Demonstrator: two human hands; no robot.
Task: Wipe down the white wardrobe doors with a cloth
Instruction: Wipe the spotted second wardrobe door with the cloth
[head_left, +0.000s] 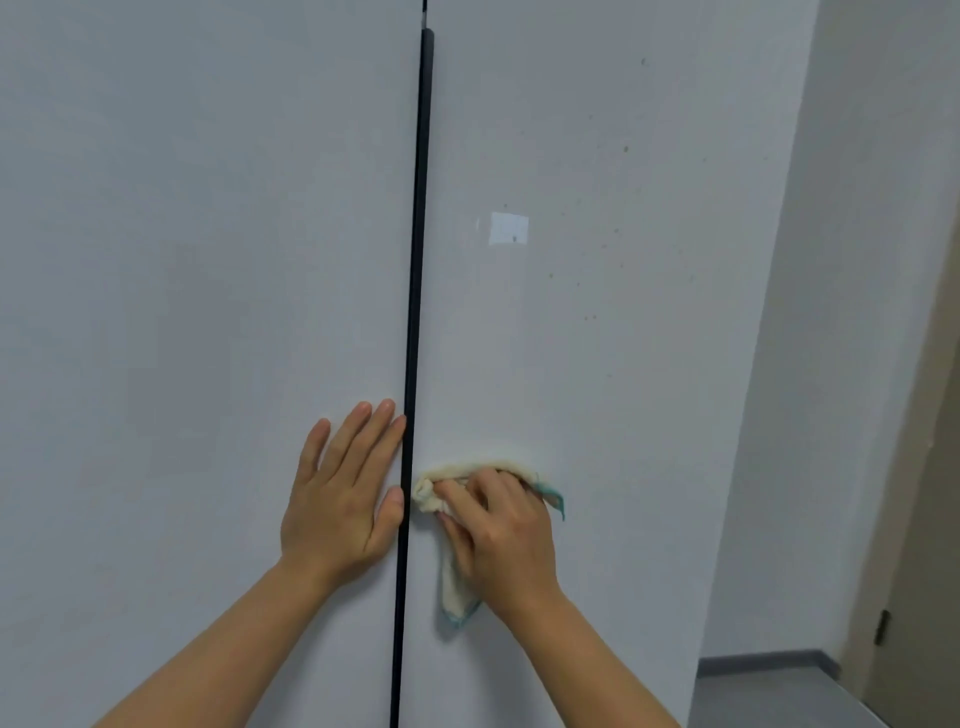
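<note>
Two white wardrobe doors fill the view, the left door and the right door, split by a black vertical strip. My left hand lies flat with straight fingers on the left door, right beside the strip. My right hand grips a bunched cream cloth with a teal edge and holds it against the right door, close to the strip. Small dark specks dot the right door higher up.
A pale rectangular patch shows on the right door. To the right stands a white wall, with grey floor at its foot and a beige door edge with a hinge at the far right.
</note>
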